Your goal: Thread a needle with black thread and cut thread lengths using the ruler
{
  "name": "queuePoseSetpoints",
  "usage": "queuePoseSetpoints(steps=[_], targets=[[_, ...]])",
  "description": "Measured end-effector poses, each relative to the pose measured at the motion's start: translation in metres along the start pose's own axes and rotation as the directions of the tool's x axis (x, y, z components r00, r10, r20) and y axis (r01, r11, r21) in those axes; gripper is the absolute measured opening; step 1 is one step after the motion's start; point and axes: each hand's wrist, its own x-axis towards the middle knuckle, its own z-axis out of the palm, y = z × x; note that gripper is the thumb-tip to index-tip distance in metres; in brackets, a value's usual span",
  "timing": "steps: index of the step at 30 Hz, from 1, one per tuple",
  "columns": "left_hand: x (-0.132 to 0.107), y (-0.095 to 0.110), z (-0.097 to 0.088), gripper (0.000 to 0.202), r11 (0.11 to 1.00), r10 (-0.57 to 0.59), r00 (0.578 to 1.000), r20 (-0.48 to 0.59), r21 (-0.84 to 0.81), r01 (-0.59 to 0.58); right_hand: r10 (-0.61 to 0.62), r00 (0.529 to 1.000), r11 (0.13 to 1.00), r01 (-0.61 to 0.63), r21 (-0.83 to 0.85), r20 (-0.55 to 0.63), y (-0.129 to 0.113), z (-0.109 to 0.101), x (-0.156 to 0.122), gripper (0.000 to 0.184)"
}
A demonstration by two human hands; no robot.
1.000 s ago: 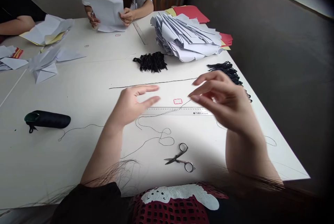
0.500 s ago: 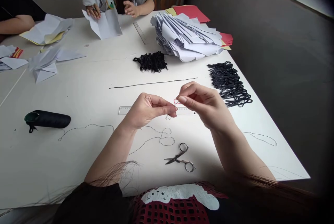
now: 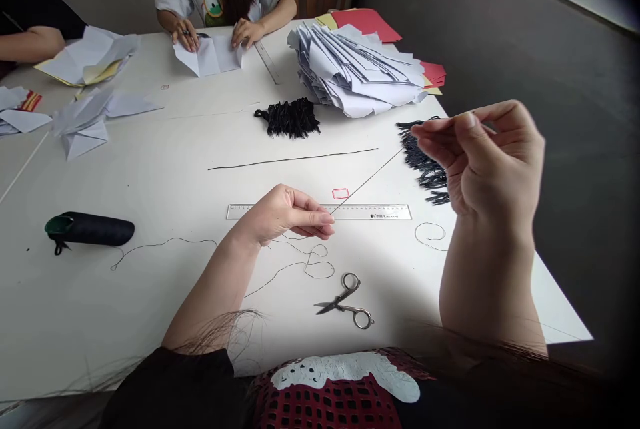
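Note:
A thin black thread (image 3: pixel 367 180) runs taut between my two hands above the white table (image 3: pixel 150 296). My left hand (image 3: pixel 285 216) pinches its lower end just over a clear ruler (image 3: pixel 320 212). My right hand (image 3: pixel 480 156) is raised to the right, fingers pinched on the thread's upper end, in front of a bunch of cut black cords (image 3: pixel 425 162). More loose thread (image 3: pixel 305 262) trails in loops on the table below my left hand, leading to a dark spool (image 3: pixel 90 229) at the left.
Small scissors (image 3: pixel 347 302) lie near the front edge. A straight black cord (image 3: pixel 293 158), a black tassel bundle (image 3: pixel 290 117) and a heap of white paper (image 3: pixel 357 72) over red sheets (image 3: pixel 367 22) lie beyond. A person across the table (image 3: pixel 215 36) folds paper; the table's right edge is close.
My hands first came together over the ruler and pinched the thread. Then my right hand rose up and to the right, drawing the thread taut. The person opposite laid their paper down.

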Motion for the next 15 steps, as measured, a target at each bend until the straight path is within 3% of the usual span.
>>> queuePoseSetpoints(steps=[7,15], targets=[[-0.001,0.001,-0.004,0.023,0.999,-0.034,0.999,0.0,0.032,0.034,-0.178,0.966,0.984,0.171,-0.053,-0.189,-0.003,-0.023,0.018,0.019],[-0.004,0.003,-0.004,0.02,0.995,-0.054,0.998,0.018,0.083,0.053,-0.228,0.93,0.974,0.218,-0.068,-0.287,-0.005,-0.047,0.028,0.023]])
